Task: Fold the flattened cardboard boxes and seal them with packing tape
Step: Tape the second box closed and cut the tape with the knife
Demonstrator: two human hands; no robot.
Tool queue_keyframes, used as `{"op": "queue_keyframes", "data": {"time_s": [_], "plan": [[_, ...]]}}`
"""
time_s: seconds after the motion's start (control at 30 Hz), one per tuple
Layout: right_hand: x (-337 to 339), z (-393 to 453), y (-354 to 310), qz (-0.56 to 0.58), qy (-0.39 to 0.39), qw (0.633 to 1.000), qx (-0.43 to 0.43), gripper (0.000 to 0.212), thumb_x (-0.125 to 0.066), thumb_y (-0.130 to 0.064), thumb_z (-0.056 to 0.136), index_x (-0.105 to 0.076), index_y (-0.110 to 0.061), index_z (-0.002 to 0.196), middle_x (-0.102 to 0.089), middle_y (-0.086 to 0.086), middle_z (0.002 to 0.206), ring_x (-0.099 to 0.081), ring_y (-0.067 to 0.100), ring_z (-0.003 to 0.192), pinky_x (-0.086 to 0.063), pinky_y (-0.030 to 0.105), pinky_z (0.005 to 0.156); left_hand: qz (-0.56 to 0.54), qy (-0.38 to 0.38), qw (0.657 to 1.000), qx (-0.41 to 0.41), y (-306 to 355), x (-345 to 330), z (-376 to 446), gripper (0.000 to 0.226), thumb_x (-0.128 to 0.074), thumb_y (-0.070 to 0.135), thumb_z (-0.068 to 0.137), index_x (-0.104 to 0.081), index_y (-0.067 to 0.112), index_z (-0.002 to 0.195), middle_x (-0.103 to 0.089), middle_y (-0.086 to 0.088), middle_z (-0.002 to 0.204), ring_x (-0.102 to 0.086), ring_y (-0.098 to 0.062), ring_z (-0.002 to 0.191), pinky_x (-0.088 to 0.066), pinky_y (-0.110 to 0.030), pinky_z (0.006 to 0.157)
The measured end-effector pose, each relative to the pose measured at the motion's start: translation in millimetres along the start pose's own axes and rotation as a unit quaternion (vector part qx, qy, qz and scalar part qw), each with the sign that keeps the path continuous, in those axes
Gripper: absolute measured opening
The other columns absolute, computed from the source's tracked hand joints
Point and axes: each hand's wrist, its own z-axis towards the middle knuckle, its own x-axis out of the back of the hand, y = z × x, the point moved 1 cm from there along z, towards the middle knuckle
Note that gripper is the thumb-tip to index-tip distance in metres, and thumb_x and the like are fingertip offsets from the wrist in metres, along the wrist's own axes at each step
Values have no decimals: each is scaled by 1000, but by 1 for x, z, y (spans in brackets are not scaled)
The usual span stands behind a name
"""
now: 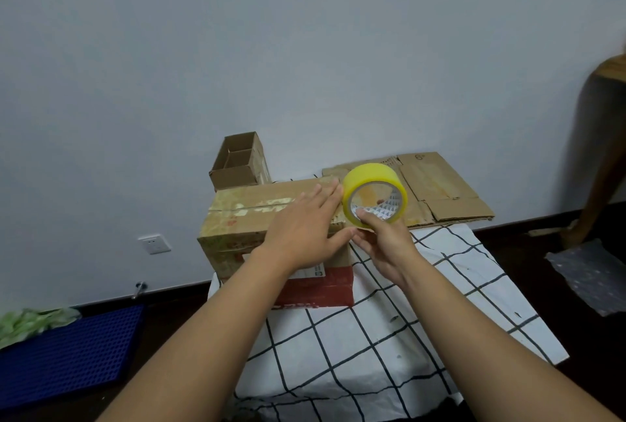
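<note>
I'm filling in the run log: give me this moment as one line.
step: taping box top | left hand: flat on folded box | right hand: holds yellow tape roll | flattened box: behind, unfolded

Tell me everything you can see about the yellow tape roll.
The tape roll is a wide ring of glossy yellow packing tape with a hollow core, through which the cardboard behind shows. It stands on edge, open side facing the camera, at the right end of the folded box. The right hand pinches its lower rim, thumb inside the core. The left hand lies flat on the box beside it.
</note>
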Motion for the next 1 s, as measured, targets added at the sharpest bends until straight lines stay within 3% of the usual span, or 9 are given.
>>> {"op": "queue_keyframes", "data": {"time_s": [0.13,0.2,0.33,0.5,0.6,0.7,0.87,1.0], "plan": [[-1,2,-11,-8,19,1000,12,25,-58,3,93,-55,-13,111,-67,15,95,-69,21,63,-57,26,56,6,-6,1000,7,1,1,-1,79,-29,66,95,-6,22,157,-6,7,164,-5,-15,151,-10,-33,120],[10,5,-28,-98,54,991,67,29,-53,7,91,-56,-17,108,-63,14,104,-68,22,70,-56,25,53,6,-11,1000,10,2,1,0,77,-30,65,96,-8,24,157,-5,8,164,-6,-15,151,-11,-34,120],[43,2,-47,-243,119,952,145,35,-47,2,90,-61,-26,106,-62,8,99,-59,22,70,-49,27,48,1,-6,1000,14,2,1,0,72,-31,64,96,-12,29,156,-7,11,164,-7,-14,150,-12,-35,120],[57,0,-28,-338,128,920,152,35,-48,-7,90,-52,-31,116,-62,9,106,-65,31,72,-51,31,50,-15,6,1000,23,5,5,1,60,-42,61,93,-29,40,148,-15,15,162,-15,-14,149,-32,-39,110],[58,0,-10,-324,107,935,100,33,-48,-5,92,-48,-30,113,-62,16,106,-59,24,54,-56,42,56,-8,2,1000,20,9,7,1,57,-44,59,93,-35,38,145,-13,19,161,-16,-13,149,-37,-38,105],[57,0,-2,-296,103,946,77,32,-46,-1,93,-49,-24,114,-60,21,109,-55,19,48,-53,34,53,3,-3,1000,21,10,8,3,56,-43,58,93,-35,36,144,-11,23,161,-17,-14,149,-40,-39,102],[55,2,-8,-291,124,945,80,31,-46,1,91,-52,-21,113,-60,15,104,-53,15,41,-53,34,55,9,-4,1000,25,10,6,4,57,-43,58,92,-37,34,144,-21,19,159,-20,-16,148,-42,-42,103],[57,0,-1,-244,80,966,28,31,-51,4,92,-52,-17,115,-58,21,102,-51,20,46,-47,27,46,11,7,1000,23,10,5,2,57,-46,58,90,-39,38,142,-25,21,157,-22,-17,147,-44,-42,100]]}}
